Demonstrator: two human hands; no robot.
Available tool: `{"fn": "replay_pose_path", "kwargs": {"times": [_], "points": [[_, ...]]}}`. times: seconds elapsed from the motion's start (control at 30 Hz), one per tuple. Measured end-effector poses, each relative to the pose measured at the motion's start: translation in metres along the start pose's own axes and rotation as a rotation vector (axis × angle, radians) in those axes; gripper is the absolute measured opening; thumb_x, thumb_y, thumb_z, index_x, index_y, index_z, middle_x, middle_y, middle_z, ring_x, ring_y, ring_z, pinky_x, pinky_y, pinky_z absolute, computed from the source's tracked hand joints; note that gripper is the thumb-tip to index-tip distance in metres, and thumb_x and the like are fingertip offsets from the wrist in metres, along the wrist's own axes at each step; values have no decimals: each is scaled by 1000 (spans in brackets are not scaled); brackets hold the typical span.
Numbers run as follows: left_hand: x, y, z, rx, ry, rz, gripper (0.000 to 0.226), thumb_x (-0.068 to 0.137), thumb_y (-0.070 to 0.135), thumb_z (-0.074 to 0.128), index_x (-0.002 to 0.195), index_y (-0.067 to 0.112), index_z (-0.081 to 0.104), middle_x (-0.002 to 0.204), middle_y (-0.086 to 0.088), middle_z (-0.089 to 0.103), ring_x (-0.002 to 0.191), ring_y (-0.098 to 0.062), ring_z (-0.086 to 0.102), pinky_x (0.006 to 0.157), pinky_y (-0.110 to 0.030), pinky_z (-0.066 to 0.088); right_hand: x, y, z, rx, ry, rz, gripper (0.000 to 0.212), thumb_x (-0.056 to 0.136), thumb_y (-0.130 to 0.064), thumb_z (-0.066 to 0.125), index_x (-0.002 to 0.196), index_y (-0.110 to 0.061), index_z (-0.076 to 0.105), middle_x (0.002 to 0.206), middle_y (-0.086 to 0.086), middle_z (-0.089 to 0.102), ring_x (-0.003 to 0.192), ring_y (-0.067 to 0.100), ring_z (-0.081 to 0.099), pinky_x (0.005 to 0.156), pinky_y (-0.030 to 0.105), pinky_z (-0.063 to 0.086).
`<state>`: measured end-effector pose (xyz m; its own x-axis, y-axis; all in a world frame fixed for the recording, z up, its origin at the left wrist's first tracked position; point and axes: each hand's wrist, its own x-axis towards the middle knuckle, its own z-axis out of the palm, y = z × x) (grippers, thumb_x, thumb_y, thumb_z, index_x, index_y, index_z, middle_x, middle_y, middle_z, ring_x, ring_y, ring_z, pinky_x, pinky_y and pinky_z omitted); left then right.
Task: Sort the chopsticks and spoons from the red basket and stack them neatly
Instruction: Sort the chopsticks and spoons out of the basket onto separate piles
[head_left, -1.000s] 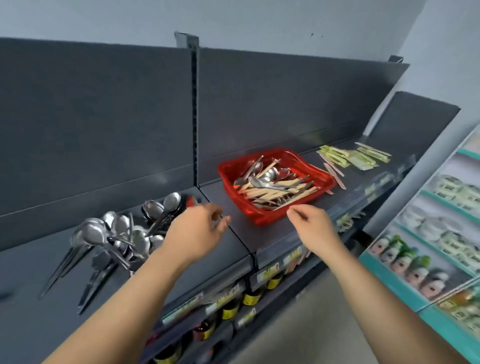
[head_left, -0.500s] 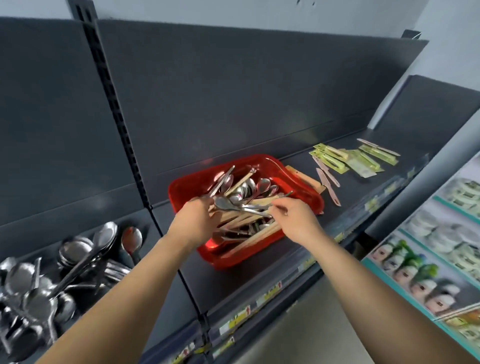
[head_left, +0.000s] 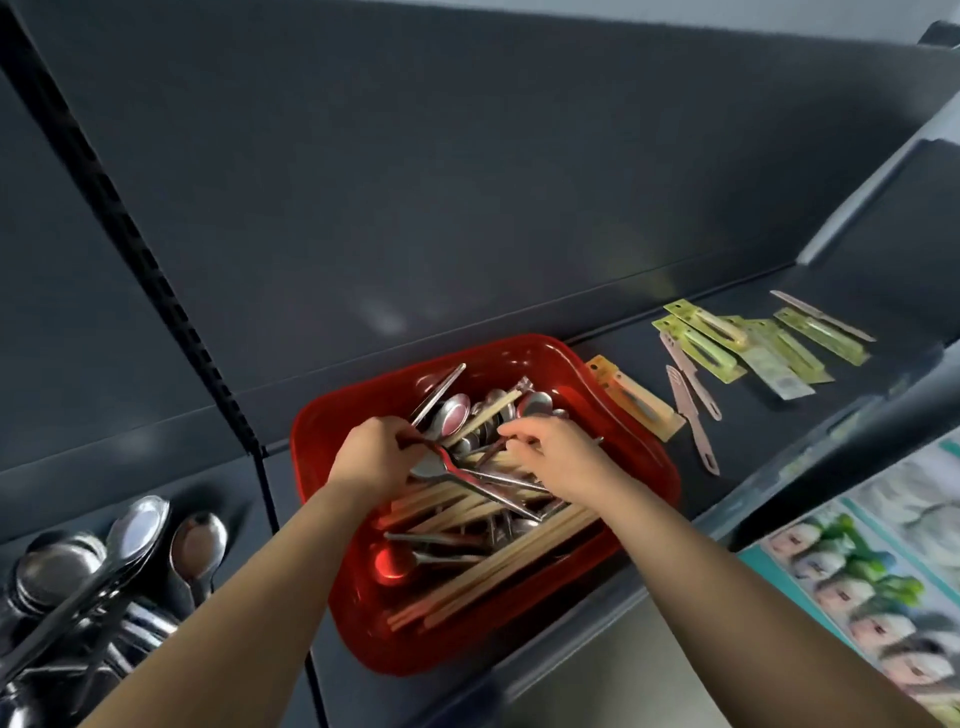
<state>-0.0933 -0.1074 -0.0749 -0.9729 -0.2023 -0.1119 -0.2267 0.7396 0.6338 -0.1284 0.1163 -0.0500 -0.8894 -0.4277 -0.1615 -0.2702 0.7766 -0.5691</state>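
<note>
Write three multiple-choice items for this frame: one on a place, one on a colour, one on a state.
1. Where does the pile of metal spoons lie relative to the red basket?
A. inside it
B. to its right
C. to its left

2. What colour are most of the carded packets lying right of the basket?
A. yellow-green
B. blue
C. black

3. What does the basket hold?
A. nothing
B. steel spoons and wooden chopsticks mixed together
C. only wooden chopsticks

Answers:
1 C: the pile sits at the bottom left of the view, outside the basket.
2 A: nearly all the cards are yellow-green, and only the one nearest the basket looks orange.
3 B: shiny spoon bowls and handles lie tangled among the pale sticks.
</note>
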Motion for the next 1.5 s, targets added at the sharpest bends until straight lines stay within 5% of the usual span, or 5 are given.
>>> {"fn": "replay_pose_path", "kwargs": {"times": [0.2,0.37,0.67,1.07,1.5], "points": [[-11,2,-16,-330,225,-112,7,89,18,65,84,14,68,69,6,64,57,-9,57,48,-11,39,34,22,-12,-32,-165,-65,33,101,-19,44,130,-22,60,134,-7,57,121,9,53,94,19,38],[-13,10,-18,-692,301,-269,20,95,30,57,87,15,66,76,-5,72,76,-25,72,74,-37,57,57,35,-24,90,-120,-123,21,96,-21,55,107,-24,72,96,-14,70,77,-2,67,65,22,50],[8,24,-11,-360,253,-333,19,71,25,83,85,20,70,63,2,65,51,-9,54,54,-24,43,87,-2,-2,-82,-17,-111,40,79,-60,63,82,-22,74,67,-4,70,62,14,65,61,35,56],[-11,41,-17,-607,0,-380,16,71,21,84,78,16,70,51,12,57,46,-6,44,47,-17,35,85,-3,-42,218,-17,-209,16,85,-37,68,83,-24,76,72,-17,69,68,-3,63,60,12,44],[-43,22,-25,-813,138,-545,14,93,9,48,85,3,58,58,-6,52,39,-14,43,39,-23,36,106,-28,0,560,-27,125,17,86,-18,63,78,-7,72,67,4,73,54,11,62,48,23,45]]}}
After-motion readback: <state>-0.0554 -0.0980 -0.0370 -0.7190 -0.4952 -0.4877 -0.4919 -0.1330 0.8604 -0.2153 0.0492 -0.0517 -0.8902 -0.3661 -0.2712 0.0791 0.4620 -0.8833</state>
